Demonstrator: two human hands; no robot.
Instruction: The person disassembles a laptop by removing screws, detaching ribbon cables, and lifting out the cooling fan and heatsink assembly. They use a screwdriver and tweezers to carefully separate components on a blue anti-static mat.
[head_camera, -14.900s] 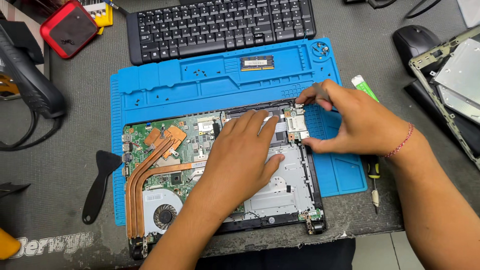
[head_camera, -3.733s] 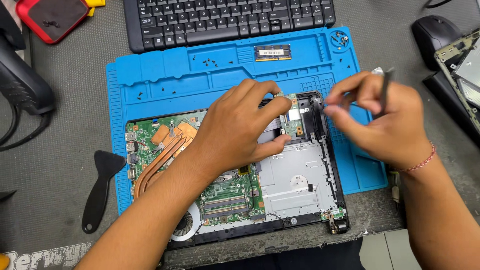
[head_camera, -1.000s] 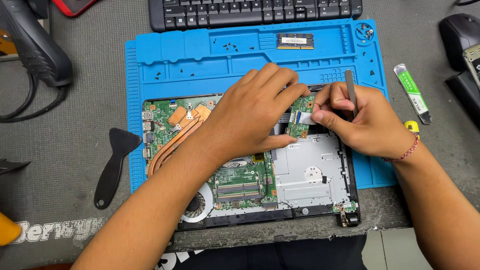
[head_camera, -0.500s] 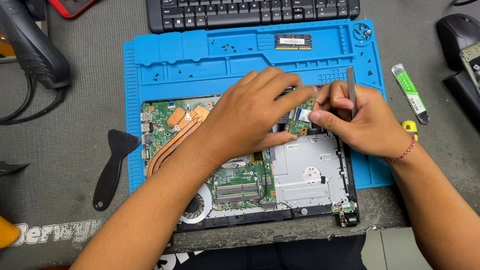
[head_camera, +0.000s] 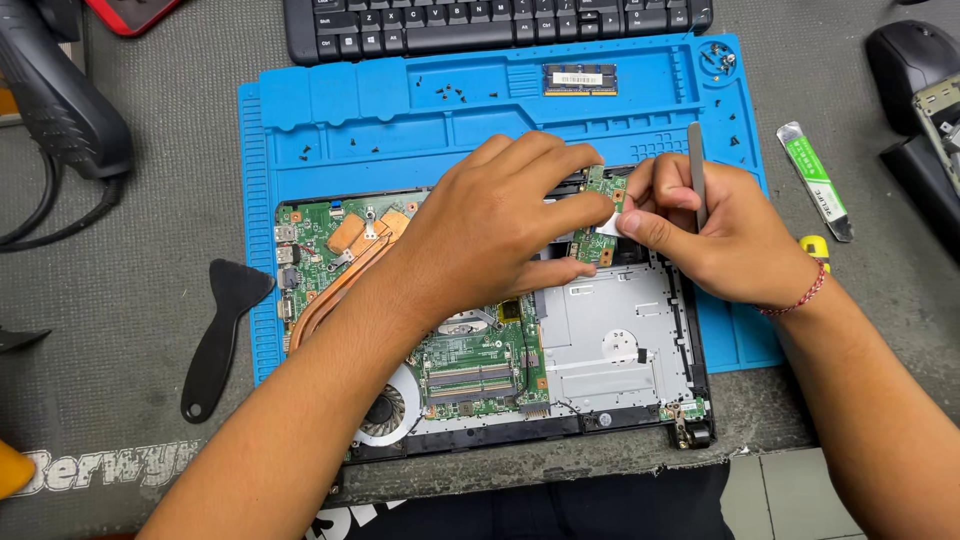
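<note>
My left hand and right hand meet at the far right of the open laptop chassis, both pinching a small green circuit board between them, its long axis running near–far. My right hand also grips a slim metal tool.

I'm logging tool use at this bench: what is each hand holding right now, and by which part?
The right hand holds a thin metal pry tool by its lower shaft. Both hands' fingertips pinch the small green circuit board; the left hand grips its left edge.
</note>
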